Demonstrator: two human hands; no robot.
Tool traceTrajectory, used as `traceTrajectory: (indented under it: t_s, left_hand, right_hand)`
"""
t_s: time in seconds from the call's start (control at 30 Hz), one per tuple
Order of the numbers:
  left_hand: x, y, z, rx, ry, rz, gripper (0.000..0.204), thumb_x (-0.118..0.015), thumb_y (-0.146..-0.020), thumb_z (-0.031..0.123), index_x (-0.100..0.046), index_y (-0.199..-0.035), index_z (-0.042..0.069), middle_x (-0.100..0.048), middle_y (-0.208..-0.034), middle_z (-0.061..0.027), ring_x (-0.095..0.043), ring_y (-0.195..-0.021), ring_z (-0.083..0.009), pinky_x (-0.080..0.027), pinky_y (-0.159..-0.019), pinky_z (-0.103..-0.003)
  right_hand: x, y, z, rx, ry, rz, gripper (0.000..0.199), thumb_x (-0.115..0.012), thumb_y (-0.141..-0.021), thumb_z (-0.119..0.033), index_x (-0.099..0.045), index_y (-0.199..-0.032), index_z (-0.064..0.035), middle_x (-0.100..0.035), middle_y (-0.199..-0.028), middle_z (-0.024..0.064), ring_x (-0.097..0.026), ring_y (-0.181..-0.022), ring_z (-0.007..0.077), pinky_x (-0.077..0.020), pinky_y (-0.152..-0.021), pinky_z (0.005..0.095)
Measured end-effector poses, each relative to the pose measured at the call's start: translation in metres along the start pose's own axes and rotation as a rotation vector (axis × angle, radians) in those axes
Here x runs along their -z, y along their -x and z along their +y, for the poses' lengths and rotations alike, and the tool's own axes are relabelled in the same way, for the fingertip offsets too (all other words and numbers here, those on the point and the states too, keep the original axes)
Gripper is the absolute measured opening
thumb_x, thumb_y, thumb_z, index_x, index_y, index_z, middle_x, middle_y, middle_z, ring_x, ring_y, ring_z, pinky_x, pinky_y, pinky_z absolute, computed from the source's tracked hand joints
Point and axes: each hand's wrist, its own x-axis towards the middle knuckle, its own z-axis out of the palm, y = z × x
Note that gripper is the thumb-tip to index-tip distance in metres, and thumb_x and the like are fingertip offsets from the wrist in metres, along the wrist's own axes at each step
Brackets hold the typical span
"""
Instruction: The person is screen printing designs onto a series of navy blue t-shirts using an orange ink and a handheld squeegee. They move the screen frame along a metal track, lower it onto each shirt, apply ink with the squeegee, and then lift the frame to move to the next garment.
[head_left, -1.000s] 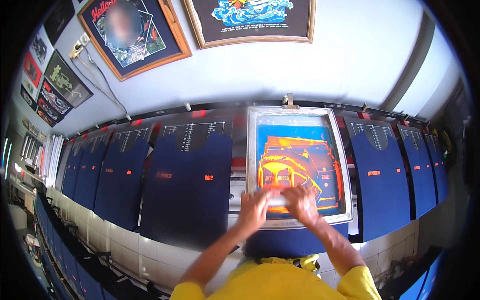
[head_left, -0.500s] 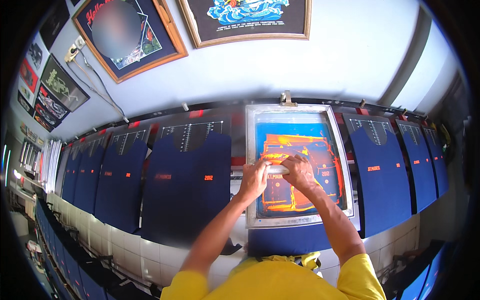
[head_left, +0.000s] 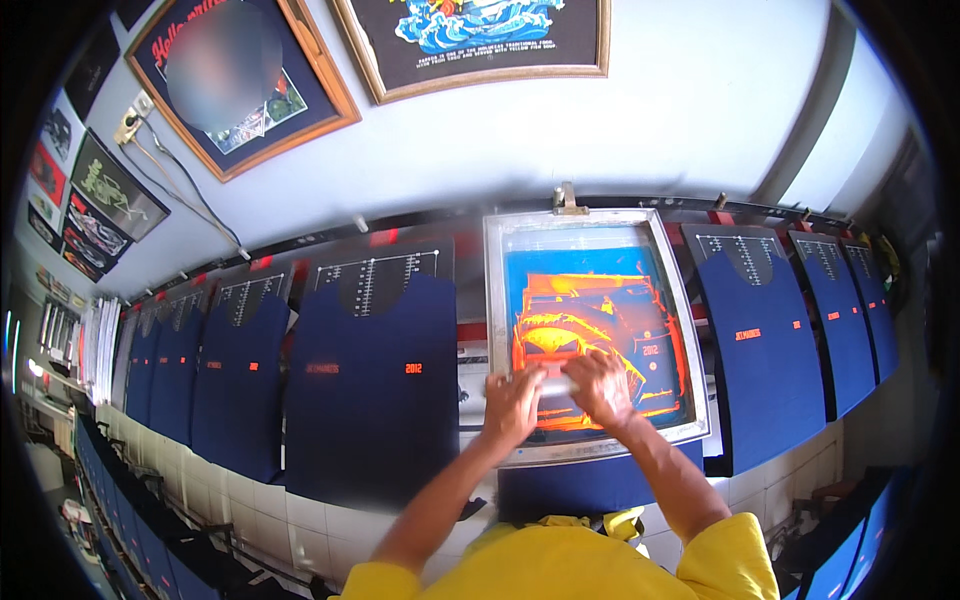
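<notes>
A squeegee [head_left: 556, 386] with a pale handle lies across the inside of a metal-framed printing screen [head_left: 692, 365], near its lower part. My left hand [head_left: 514, 408] is closed round the squeegee's left end, and my right hand [head_left: 600, 388] grips its right end. Bright orange ink [head_left: 575, 290] is smeared in streaks and patches over the blue mesh [head_left: 590, 258]. The squeegee's blade is mostly hidden by my hands and the handle. Below the screen's near edge shows the hem of a navy shirt [head_left: 570, 484].
A hinge clamp [head_left: 569, 198] meets the screen's far edge at the rail [head_left: 330, 232]. Navy shirts with small orange prints lie on boards to the left [head_left: 370, 420] and right [head_left: 765, 390]. Framed pictures [head_left: 480, 88] hang on the wall behind.
Both hands have pulled the squeegee toward me, down the screen. An orange curved smear now shows on the mesh above it. The view has shifted slightly.
</notes>
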Motion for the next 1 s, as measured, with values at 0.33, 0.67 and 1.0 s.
traceTrajectory:
  t_s: [0.33, 0.67, 1.0]
  left_hand:
    - [0.019, 0.0, 0.012, -0.051, 0.057, -0.011, 0.034, -0.064, -0.093, 0.009, -0.06, -0.127, 0.012, -0.069, -0.124, -0.0066, -0.066, -0.104, -0.0224, -0.036, -0.089, -0.046]
    - [0.012, 0.106, 0.054, -0.069, 0.037, -0.048, 0.037, -0.069, -0.091, 0.013, -0.061, -0.127, 0.011, -0.066, -0.131, -0.0027, -0.061, -0.124, -0.017, -0.032, -0.097, -0.044]
    - [0.026, 0.101, 0.024, 0.088, 0.327, 0.172, 0.032, -0.06, -0.097, 0.015, -0.061, -0.126, 0.001, -0.062, -0.133, -0.0195, -0.058, -0.123, -0.0375, -0.04, -0.106, -0.047]
  right_hand:
    - [0.024, 0.008, -0.009, 0.037, 0.043, 0.044, 0.03, -0.078, -0.069, -0.014, -0.071, -0.098, -0.0126, -0.069, -0.097, 0.0027, -0.064, -0.091, 0.0265, -0.0492, -0.081, 0.0435]
    - [0.036, 0.107, -0.067, 0.006, 0.112, -0.236, 0.064, -0.072, -0.083, -0.051, -0.062, -0.132, -0.0097, -0.061, -0.131, 0.006, -0.057, -0.119, 0.0281, -0.045, -0.097, 0.0446]
    - [0.06, 0.113, -0.064, -0.248, -0.076, -0.043, 0.05, -0.067, -0.095, -0.035, -0.059, -0.136, -0.0078, -0.06, -0.138, 0.0134, -0.054, -0.129, 0.0341, -0.0425, -0.107, 0.0476]
